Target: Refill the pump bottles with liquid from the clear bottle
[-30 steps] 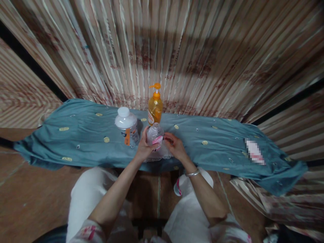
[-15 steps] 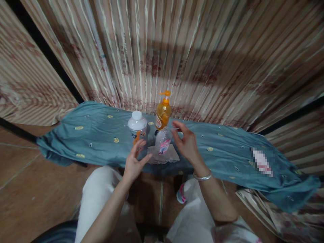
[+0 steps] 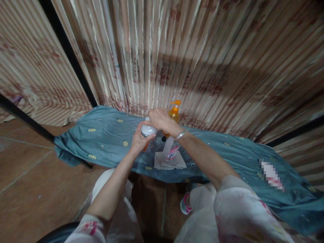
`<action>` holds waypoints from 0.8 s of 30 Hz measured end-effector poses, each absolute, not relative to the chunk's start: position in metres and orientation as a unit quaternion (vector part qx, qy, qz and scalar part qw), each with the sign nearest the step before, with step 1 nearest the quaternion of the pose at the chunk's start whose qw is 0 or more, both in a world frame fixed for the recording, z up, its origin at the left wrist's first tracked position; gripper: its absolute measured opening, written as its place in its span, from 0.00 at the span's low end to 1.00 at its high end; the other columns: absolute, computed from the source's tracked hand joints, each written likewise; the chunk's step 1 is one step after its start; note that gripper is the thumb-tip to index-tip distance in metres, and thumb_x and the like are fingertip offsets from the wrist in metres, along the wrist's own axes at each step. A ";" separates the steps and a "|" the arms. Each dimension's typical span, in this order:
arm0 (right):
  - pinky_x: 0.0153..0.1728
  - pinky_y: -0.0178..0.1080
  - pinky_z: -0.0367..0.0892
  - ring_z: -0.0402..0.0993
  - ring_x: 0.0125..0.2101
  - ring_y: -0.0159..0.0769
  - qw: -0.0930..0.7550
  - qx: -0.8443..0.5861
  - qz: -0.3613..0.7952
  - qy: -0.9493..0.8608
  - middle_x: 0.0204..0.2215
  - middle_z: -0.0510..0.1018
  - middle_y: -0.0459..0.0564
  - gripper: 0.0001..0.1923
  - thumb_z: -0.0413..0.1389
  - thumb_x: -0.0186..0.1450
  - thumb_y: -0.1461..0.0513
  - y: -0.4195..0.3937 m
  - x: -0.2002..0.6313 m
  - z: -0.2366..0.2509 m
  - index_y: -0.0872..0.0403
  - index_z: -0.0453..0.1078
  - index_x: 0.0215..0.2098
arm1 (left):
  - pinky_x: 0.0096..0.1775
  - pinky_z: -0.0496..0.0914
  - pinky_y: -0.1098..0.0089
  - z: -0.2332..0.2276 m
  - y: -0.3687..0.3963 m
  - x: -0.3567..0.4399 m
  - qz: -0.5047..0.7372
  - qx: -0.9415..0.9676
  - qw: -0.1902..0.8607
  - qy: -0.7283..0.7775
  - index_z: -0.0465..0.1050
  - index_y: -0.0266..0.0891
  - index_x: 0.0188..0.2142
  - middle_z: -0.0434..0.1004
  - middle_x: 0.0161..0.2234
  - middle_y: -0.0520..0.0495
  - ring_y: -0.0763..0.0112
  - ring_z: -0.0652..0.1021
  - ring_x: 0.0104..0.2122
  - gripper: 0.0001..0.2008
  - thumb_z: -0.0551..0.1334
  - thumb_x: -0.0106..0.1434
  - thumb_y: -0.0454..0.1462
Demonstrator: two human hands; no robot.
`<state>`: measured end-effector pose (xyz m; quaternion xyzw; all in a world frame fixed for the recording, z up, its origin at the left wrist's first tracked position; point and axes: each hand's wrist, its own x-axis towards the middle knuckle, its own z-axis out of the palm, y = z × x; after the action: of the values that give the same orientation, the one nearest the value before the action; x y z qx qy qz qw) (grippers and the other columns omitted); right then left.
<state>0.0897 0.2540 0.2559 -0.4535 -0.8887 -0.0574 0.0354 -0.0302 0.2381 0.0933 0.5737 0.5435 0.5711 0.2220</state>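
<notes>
Item 1. White-lidded jar [image 3: 148, 131]: stood upright on the table [image 3: 106, 135], near its back edge, at about 11 o'clock from the clear bottle. An orange label patch showed low on its side, mostly hidden by the hand.

Item 2. Left hand [image 3: 138, 140]: wrapped round the jar's body from the near side, fingers [image 3: 136, 129] curled against the wall of the jar, grasping it.

Item 3. Right hand [image 3: 160, 119]: came across from 3 o'clock and lay over the top of the jar's domed white lid, fingers bent down onto it. Whether they clamped the lid or merely rested on it could not be told. A silver bangle [image 3: 180, 135] sat on that wrist.

Item 4. Clear bottle [image 3: 170, 150]: small, with a pink label, upright on a white cloth [image 3: 164, 162], just beside the jar at its 5 o'clock, under the right forearm. Neither hand touched it.

Item 5. Orange pump bottle [image 3: 175, 113]: upright at the back of the table, at 2 o'clock from the jar, partly hidden behind the right hand.

Item 6. Table covering: a teal cloth with small yellow motifs, draped over the edges.

Item 7. Backdrop: a pleated striped curtain [image 3: 202, 60] hung behind the table at 12 o'clock.

Item 8. Person: seated, white-clad knees below the near table edge.
</notes>
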 end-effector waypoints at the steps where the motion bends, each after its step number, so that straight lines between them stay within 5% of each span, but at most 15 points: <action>1: 0.49 0.46 0.70 0.77 0.51 0.53 0.028 -0.450 -0.058 -0.891 0.46 0.81 0.69 0.26 0.53 0.69 0.49 0.255 0.090 0.256 0.63 0.76 0.49 | 0.59 0.67 0.53 0.092 0.237 -0.031 0.573 0.578 0.221 0.538 0.63 0.35 0.61 0.73 0.58 0.36 0.49 0.75 0.57 0.45 0.75 0.47 0.47; 10: 0.48 0.43 0.70 0.78 0.50 0.49 -0.018 -0.402 -0.060 -0.913 0.47 0.81 0.67 0.21 0.54 0.70 0.55 0.258 0.094 0.261 0.64 0.75 0.50 | 0.57 0.70 0.55 0.084 0.239 -0.035 0.572 0.577 0.214 0.542 0.65 0.37 0.60 0.76 0.55 0.39 0.52 0.77 0.54 0.45 0.75 0.46 0.48; 17: 0.45 0.40 0.69 0.78 0.45 0.44 -0.055 -0.342 -0.046 -0.937 0.42 0.83 0.57 0.14 0.61 0.61 0.68 0.265 0.092 0.276 0.59 0.78 0.45 | 0.57 0.69 0.54 0.089 0.236 -0.033 0.565 0.576 0.223 0.547 0.65 0.37 0.60 0.75 0.56 0.39 0.51 0.76 0.55 0.44 0.75 0.46 0.48; 24: 0.47 0.39 0.68 0.77 0.46 0.39 -0.011 -0.315 -0.046 -0.948 0.44 0.81 0.54 0.16 0.60 0.60 0.71 0.266 0.096 0.266 0.58 0.76 0.47 | 0.58 0.69 0.55 0.091 0.236 -0.031 0.564 0.576 0.225 0.547 0.64 0.38 0.60 0.75 0.56 0.39 0.52 0.76 0.55 0.44 0.75 0.46 0.47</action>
<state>0.0965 0.2663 0.2662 -0.3147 -0.9480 -0.0464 -0.0110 -0.0314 0.2360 0.0914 0.5761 0.5469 0.5644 0.2246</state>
